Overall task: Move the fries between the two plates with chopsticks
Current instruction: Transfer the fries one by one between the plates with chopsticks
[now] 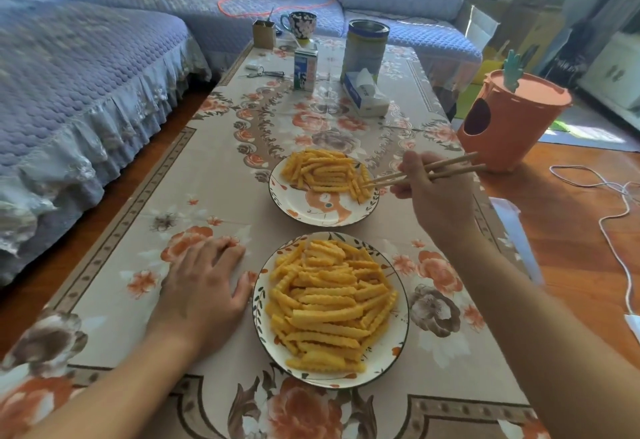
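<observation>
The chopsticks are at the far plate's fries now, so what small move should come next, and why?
Probably close the chopsticks on one fry and lift it. Their tips sit among the fries at the right edge of the far plate, but whether one is already pinched is unclear. The right hand grips them; the left hand rests flat on the table beside the near plate.

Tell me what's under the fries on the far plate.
Under the fries the far plate shows a white surface with an orange animal design on its bare near part. The rest of the design is covered by the fries.
</observation>
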Available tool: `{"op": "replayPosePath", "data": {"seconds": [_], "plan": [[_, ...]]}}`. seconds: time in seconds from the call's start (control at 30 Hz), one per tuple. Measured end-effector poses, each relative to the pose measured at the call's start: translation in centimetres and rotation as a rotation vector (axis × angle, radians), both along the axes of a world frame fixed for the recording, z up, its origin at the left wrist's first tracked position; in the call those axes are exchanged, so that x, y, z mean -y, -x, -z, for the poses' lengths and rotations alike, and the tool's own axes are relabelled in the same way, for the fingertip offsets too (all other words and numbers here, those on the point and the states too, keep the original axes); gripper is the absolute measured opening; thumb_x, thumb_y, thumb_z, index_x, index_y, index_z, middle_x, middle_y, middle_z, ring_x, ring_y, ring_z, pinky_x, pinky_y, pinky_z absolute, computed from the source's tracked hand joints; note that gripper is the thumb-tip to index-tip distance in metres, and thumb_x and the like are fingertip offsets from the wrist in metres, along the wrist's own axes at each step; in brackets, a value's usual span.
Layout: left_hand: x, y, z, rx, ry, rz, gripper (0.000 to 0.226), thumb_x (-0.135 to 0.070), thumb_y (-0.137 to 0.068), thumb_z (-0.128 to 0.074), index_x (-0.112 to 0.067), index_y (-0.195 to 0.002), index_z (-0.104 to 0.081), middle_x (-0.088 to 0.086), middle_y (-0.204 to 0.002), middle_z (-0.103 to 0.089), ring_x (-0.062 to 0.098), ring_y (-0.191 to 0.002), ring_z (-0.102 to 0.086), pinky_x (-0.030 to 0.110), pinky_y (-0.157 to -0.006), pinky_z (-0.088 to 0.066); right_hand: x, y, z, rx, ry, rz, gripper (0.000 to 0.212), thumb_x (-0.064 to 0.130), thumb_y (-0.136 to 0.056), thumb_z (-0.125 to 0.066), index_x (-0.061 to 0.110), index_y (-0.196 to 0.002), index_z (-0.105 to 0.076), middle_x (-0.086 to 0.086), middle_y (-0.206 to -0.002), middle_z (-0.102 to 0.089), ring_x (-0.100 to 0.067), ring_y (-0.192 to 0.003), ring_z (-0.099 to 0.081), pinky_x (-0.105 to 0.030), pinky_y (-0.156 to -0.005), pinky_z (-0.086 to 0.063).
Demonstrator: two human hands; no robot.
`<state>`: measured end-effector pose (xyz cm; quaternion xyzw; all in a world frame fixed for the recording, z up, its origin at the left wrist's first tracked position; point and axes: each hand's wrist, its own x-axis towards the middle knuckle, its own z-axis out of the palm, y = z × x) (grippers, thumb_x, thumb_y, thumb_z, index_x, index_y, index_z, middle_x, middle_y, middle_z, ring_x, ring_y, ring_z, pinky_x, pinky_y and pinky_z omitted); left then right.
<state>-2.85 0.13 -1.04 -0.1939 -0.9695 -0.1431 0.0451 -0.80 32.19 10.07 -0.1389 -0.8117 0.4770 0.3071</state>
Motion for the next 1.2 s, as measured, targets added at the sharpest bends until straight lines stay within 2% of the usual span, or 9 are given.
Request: {"op": "replayPosePath", "data": {"seconds": [0.1, 0.37, 0.57, 0.77, 1.07, 1.2], "plan": [[0.1, 0.1, 0.0, -0.001, 0.0, -0.001, 0.051, -0.049, -0.092, -0.043, -0.026, -0.136, -0.057, 0.0, -0.138, -0.053, 0.023, -0.133, -0.041, 0.049, -0.112, -0.037, 0.1, 1.9, 0.9, 0.032, -0.043, 0.013, 0.029, 0.033, -0.103, -0.06, 0.028, -0.076, -0.069, -0.002, -0.064, -0.072, -0.019, -0.06, -0.073, -0.049, -0.066, -0.063], [0.2, 0.2, 0.1, 0.013, 0.015, -0.005, 0.053, -0.052, -0.092, -0.039, -0.028, -0.136, -0.055, 0.0, -0.14, -0.052, 0.024, -0.135, -0.041, 0.048, -0.114, -0.035, 0.1, 2.1, 0.5, 0.037, -0.028, 0.06, 0.032, 0.036, -0.104, -0.056, 0.026, -0.077, -0.068, -0.003, -0.063, -0.072, -0.023, -0.058, -0.072, -0.052, -0.068, -0.063], [0.2, 0.1, 0.0, 0.029, 0.018, -0.007, 0.056, -0.053, -0.093, -0.036, -0.029, -0.14, -0.052, 0.0, -0.146, -0.049, 0.023, -0.14, -0.036, 0.049, -0.118, -0.03, -0.1, -3.8, -3.8, 0.002, 0.208, -0.041, 0.035, 0.03, -0.105, -0.054, 0.008, -0.082, -0.069, -0.009, -0.063, -0.073, -0.026, -0.058, -0.073, -0.033, -0.058, -0.063], [0.0, 0.1, 0.1, 0.024, 0.022, -0.018, 0.055, -0.052, -0.092, -0.038, -0.027, -0.139, -0.055, 0.001, -0.144, -0.051, 0.025, -0.139, -0.038, 0.049, -0.117, -0.03, -2.3, -9.7, -3.4, 0.121, 0.341, -0.113, 0.037, 0.026, -0.105, -0.052, -0.003, -0.087, -0.068, -0.017, -0.066, -0.071, -0.032, -0.06, -0.072, -0.034, -0.058, -0.063], [0.0, 0.1, 0.0, 0.046, 0.02, -0.028, 0.06, -0.054, -0.092, -0.036, -0.027, -0.142, -0.053, 0.001, -0.148, -0.049, 0.025, -0.142, -0.035, 0.049, -0.119, -0.028, -3.2, -9.8, -1.6, 0.227, 0.337, -0.163, 0.037, 0.025, -0.105, -0.055, -0.005, -0.087, -0.069, -0.016, -0.064, -0.067, -0.031, -0.057, -0.069, -0.039, -0.057, -0.061], [-0.1, 0.0, 0.0, 0.042, 0.022, -0.024, 0.06, -0.054, -0.092, -0.037, -0.026, -0.142, -0.055, 0.002, -0.147, -0.05, 0.026, -0.141, -0.036, 0.049, -0.119, -0.028, -4.0, -9.5, -1.4, 0.152, 0.386, -0.1, 0.039, 0.026, -0.105, -0.055, -0.007, -0.09, -0.068, -0.018, -0.065, -0.066, -0.03, -0.056, -0.07, -0.034, -0.054, -0.061]]}}
